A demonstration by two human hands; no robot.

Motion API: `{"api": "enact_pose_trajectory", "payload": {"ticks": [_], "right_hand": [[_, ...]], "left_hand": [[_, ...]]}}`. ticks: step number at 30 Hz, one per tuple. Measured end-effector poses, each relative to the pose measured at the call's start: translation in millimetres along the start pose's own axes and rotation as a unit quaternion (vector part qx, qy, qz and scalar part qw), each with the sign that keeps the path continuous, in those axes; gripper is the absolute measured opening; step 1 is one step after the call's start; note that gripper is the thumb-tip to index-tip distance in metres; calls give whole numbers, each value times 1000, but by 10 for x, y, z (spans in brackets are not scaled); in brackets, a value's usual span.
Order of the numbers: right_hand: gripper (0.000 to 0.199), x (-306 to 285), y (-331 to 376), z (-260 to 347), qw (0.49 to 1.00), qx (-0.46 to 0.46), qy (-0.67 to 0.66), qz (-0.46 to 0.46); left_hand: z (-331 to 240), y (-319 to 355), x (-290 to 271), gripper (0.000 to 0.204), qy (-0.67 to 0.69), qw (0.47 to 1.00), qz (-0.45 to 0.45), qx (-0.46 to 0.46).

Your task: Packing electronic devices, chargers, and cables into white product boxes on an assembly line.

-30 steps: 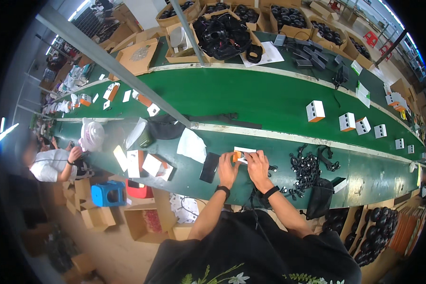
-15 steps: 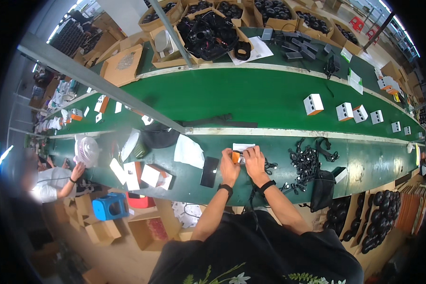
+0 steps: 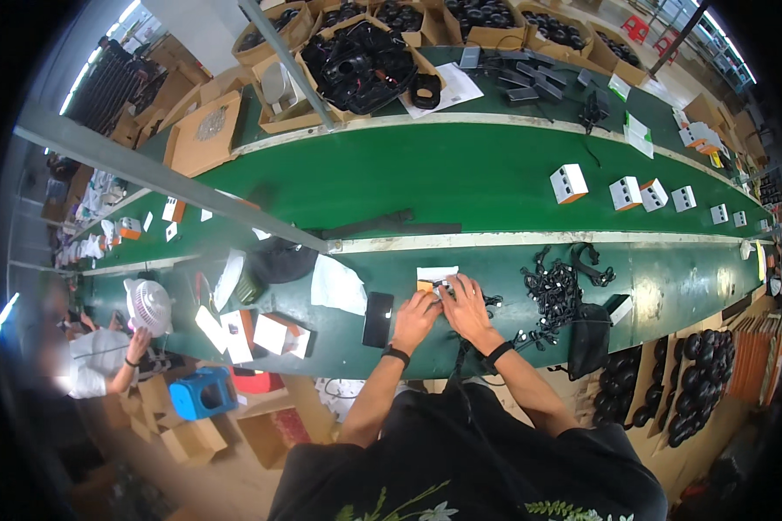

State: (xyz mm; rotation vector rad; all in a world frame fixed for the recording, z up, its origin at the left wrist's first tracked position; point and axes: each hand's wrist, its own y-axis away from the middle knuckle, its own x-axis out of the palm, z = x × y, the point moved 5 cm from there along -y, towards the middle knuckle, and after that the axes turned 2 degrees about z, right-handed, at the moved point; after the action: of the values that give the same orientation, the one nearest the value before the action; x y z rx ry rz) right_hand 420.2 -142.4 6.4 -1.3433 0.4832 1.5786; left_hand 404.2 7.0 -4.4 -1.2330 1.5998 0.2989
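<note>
A small white-and-orange box (image 3: 425, 286) with a raised white flap lies on the green bench in front of me. My left hand (image 3: 418, 318) is at its near side, fingers bent and closed at the box. My right hand (image 3: 466, 309) presses in from the right, its fingertips bent down over the opening. A small dark piece shows between the fingertips; the hands hide most of it and the box's inside. To the left lies a flat black phone-like slab (image 3: 378, 319). Close by on the right is a tangled pile of black cables (image 3: 551, 293).
A black pouch (image 3: 589, 337) lies beside the cables. White cloth (image 3: 338, 285) and open white-and-orange boxes (image 3: 281, 335) lie to the left. Beyond runs a green belt (image 3: 460, 174) carrying white boxes (image 3: 568, 184). A metal post (image 3: 174, 191) slants across. A co-worker's hand (image 3: 138, 344) touches a fan (image 3: 149, 306).
My left hand has moved from the box's left side to its near side, closer to my right hand. The whole view has shifted slightly.
</note>
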Motion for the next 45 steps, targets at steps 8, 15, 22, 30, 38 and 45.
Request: {"api": "enact_pose_trajectory", "payload": {"ticks": [8,15,22,30,38,45], "right_hand": [[52,31,219,-144,988,27,-153,22],[43,68,318,-141,985,35,-145,80],[36,124,457,-253,985,38,-163,-33],[47,184,230,-355,991,2,-87,103],[60,181,212,-99,993,-34,-52,102],[94,656,-133,-353,991,-7,36,132]], "left_hand": [[209,25,142,46,82,987,51,-130],[361,-276,-161,70,26,968,-64,-242],[324,-159,-132,51,62,987,145,4],[403,-103,25,55,-62,992,86,61],[424,238,101,68,-76,980,185,-14],[468,46,-247,67,13,979,196,-49]]}}
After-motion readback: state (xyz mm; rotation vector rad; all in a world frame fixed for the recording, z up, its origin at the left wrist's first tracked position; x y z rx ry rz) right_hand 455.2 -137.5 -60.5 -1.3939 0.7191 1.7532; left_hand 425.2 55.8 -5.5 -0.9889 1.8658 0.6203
